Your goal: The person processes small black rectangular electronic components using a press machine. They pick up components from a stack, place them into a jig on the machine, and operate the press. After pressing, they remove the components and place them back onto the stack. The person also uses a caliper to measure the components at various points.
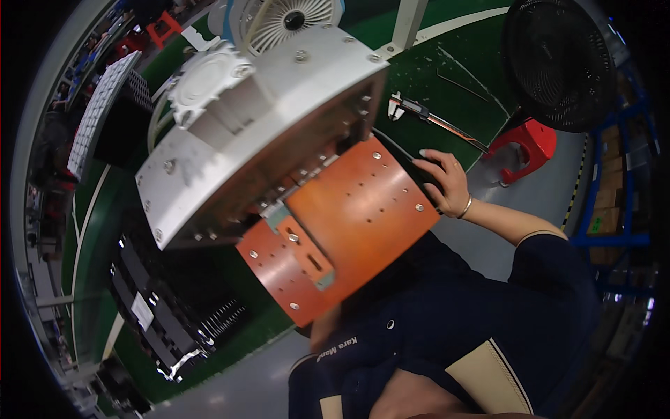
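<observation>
My right hand is open beside the right edge of an orange metal plate, its fingers stretched out over the green bench top. I cannot tell whether it touches the plate. Screws and small holes dot the plate, and a slotted orange bracket is fixed on it. The plate juts toward me from a silver metal housing with a white fan-like part on top. Only a bit of my left arm shows below the plate; the hand is hidden behind it.
Digital calipers lie on the green bench with a thin hex key beyond. A black fan and red stool stand right. At left are a white keyboard and black parts; a light-coloured fan stands behind.
</observation>
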Action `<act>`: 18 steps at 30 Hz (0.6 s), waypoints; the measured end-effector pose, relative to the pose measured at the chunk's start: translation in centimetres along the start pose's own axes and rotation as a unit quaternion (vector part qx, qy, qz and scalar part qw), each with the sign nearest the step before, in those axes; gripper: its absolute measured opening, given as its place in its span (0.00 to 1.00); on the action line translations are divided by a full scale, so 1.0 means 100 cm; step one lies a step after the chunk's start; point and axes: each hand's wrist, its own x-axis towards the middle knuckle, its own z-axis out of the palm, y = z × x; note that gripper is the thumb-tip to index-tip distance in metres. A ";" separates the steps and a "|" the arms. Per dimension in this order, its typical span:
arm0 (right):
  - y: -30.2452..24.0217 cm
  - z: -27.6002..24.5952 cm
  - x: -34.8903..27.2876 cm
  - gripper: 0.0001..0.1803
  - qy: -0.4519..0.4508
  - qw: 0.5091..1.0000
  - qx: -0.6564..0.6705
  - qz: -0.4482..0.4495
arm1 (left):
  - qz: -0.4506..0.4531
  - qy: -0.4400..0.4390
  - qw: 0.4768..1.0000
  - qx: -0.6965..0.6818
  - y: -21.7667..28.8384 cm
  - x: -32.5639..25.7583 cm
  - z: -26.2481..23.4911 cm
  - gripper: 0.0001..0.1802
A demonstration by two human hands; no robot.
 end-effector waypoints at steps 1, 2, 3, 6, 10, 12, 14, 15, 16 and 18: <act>-0.005 0.000 0.005 0.26 0.028 0.999 0.039 0.014 | -0.002 0.012 1.000 -0.002 -0.003 -0.003 -0.008 0.17; -0.009 -0.001 0.006 0.27 0.052 0.997 0.056 0.018 | 0.004 0.017 1.000 -0.004 -0.005 -0.012 -0.019 0.16; -0.011 0.000 0.005 0.27 0.077 0.992 0.101 -0.002 | 0.018 0.018 1.000 -0.002 0.001 -0.022 -0.033 0.16; -0.040 0.004 0.007 0.29 0.050 0.952 0.301 -0.009 | 0.087 -0.035 0.995 -0.041 0.026 -0.112 -0.099 0.16; -0.071 0.033 0.002 0.31 0.107 0.819 0.546 0.141 | 0.102 0.163 0.947 -0.256 0.111 -0.238 -0.170 0.15; -0.071 0.038 0.005 0.34 0.151 0.833 0.518 0.117 | 0.113 0.435 0.834 -0.319 0.129 -0.247 -0.179 0.19; -0.075 0.037 0.010 0.31 0.175 0.844 0.498 0.100 | 0.207 0.546 0.710 -0.394 0.121 -0.231 -0.191 0.19; -0.074 0.037 0.011 0.30 0.183 0.840 0.500 0.104 | 0.137 0.615 0.673 -0.386 0.149 -0.215 -0.198 0.20; -0.077 0.038 0.013 0.28 0.185 0.835 0.508 0.103 | 0.103 0.643 0.646 -0.398 0.159 -0.202 -0.202 0.25; -0.079 0.039 0.013 0.26 0.191 0.837 0.503 0.104 | 0.168 0.591 0.619 -0.489 0.173 -0.183 -0.215 0.32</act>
